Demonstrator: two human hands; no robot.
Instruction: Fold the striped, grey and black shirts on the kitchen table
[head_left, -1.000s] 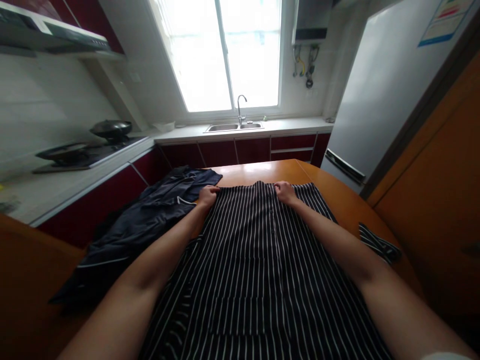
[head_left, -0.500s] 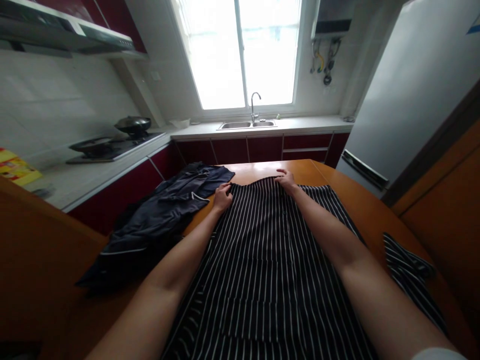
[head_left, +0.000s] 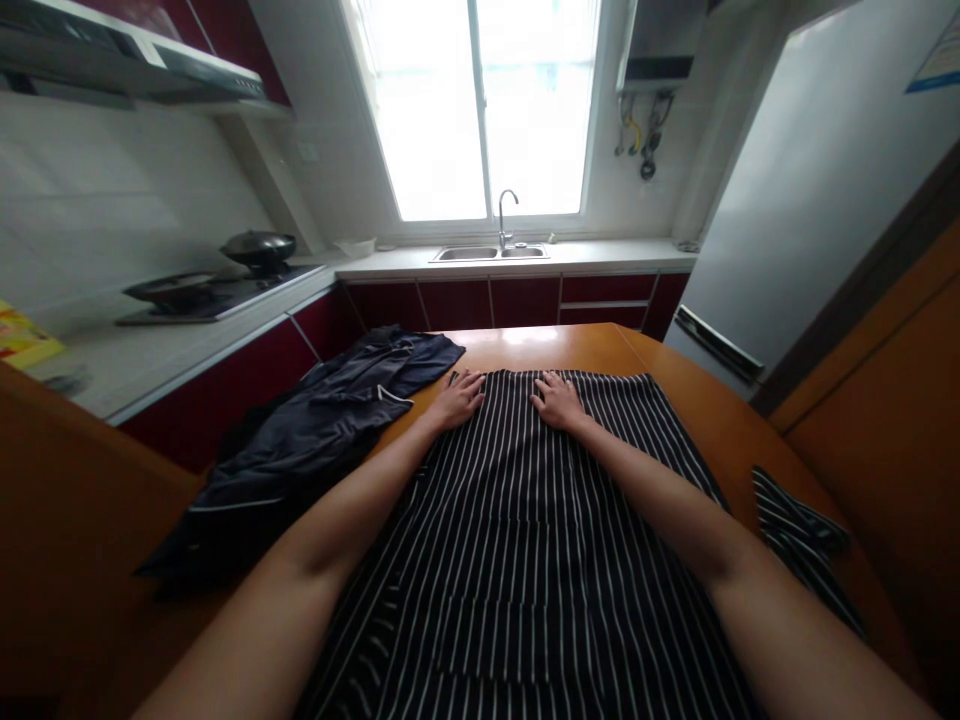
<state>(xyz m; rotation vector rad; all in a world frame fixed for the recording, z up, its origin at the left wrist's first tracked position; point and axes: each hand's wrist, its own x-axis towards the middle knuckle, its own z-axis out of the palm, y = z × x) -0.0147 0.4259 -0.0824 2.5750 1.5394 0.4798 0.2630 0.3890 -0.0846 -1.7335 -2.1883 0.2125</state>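
Daylight floods through a window at the top centre of my view, with a sink and its curved faucet just below it. Along the upper left I see a range hood above a stove that carries two dark pans; a yellow-and-red package sits at the left edge. A grey refrigerator fills the upper right. Nearer to me, a heap of dark navy clothing covers the left side of the orange-brown table, close beside the left forearm, and a striped strip of cloth lies at the right, well apart from the hands.

The striped garment takes up the middle of the frame and runs out at the bottom edge. It is black with thin white lines running lengthwise, laid mostly flat, its far edge nearly straight, with small creases and folds bunched along its lower left side.

Both forearms reach in from the bottom corners toward that far edge. The left hand rests palm down on its left corner, fingers slightly spread; the right hand lies palm down near the middle of the same edge, its fingers also a little apart, and neither pinches the fabric.
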